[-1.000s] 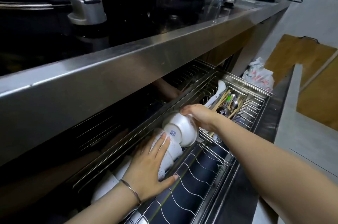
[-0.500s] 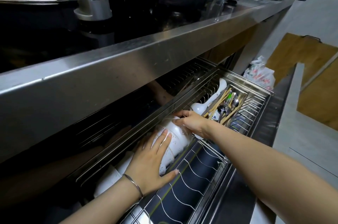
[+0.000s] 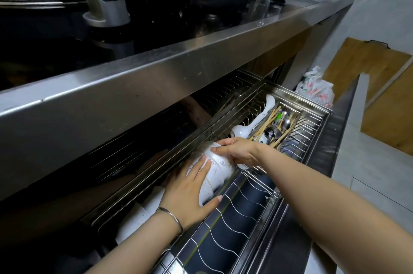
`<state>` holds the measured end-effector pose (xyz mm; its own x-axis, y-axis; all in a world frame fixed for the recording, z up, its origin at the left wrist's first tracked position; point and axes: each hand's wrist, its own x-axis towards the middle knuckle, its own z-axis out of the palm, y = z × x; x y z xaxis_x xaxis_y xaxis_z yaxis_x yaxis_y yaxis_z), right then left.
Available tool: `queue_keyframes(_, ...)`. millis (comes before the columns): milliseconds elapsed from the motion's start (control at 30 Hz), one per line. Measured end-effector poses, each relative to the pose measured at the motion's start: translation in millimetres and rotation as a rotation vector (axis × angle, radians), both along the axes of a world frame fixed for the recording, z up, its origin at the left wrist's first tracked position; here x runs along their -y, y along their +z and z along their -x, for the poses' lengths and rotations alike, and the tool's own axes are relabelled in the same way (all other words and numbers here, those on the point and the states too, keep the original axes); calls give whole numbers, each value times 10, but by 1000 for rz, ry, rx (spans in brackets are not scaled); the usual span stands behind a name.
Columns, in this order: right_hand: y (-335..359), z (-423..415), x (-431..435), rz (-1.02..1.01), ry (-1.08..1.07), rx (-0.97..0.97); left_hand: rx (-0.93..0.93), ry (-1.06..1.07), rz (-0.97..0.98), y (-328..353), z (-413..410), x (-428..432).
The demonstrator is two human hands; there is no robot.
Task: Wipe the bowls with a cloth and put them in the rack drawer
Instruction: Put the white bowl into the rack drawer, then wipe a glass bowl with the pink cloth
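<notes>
Nested white bowls [image 3: 210, 186] lying on their side in the rear lane of the open rack drawer [image 3: 321, 137], beneath the steel counter edge [image 3: 201, 68], near the cutlery tray [image 3: 288, 117]. Left hand [image 3: 190, 195] flat, fingers straight and thumb spread, bracing the stack against rolling; right hand [image 3: 239, 150] curled over the endmost bowl [image 3: 222, 162], gripping it to press it into the nest, probably nearly seated, rim hidden.

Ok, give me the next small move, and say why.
Probably release the grip of the right hand and draw it back: the white bowl already lies on its side in the rack drawer, nested against other bowls, steadied by the flat left hand.
</notes>
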<state>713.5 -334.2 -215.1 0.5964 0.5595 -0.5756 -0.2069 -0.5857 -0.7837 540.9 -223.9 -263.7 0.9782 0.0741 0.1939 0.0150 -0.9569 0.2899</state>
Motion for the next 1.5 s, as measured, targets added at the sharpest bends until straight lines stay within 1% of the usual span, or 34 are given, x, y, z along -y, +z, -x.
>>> queue_keyframes(67, 20, -3, 5, 13, -6, 5, -21, 18, 17, 59, -8, 11)
queue_keyframes(167, 58, 11, -6, 46, -20, 19, -158, 20, 78, 140, -11, 27)
queue_keyframes(300, 78, -4, -5, 134, -31, 36, -207, 25, 21, 161, -10, 37)
queue_keyframes(367, 165, -2, 12, 154, -22, 78, -248, 34, -7, 186, -2, 58)
queue_keyframes(467, 431, 79, 82, 114, -50, 152, -316, 38, -53, 230, 11, 91)
queue_keyframes(633, 751, 412, 376, -2, -76, 361, -310, -5, -115, 535, 138, 196)
queue_keyframes(733, 984, 780, 598, -113, -126, 467, -241, -46, -79, 986, 335, 288)
queue_keyframes(767, 1081, 909, 670, -143, -145, 504, -182, -50, -80, 1153, 410, 317)
queue_keyframes(833, 1286, 1170, 792, -191, -185, 572, -12, -63, -138, 1475, 586, 371)
queue_keyframes(900, 1540, 1438, 856, -230, -218, 648, 119, -72, -191, 1789, 775, 393)
queue_keyframes(1033, 2069, 2038, 837, -337, -208, 753, 318, -72, -263, 2464, 1216, 337)
queue_keyframes(1100, 2265, 2306, 757, -372, -158, 810, 338, -36, -318, 2741, 1506, 217)
queue_keyframes(1300, 2632, 3070, 268, -442, 59, 913, 377, 142, -337, 3146, 2600, -373)
queue_keyframes(1433, 2762, 3514, -197, -461, 246, 950, 341, 258, -315, 3188, 3266, -848)
queue_keyframes(1500, 2809, 3771, -487, -458, 359, 964, 279, 322, -301, 3181, 3604, -1102)
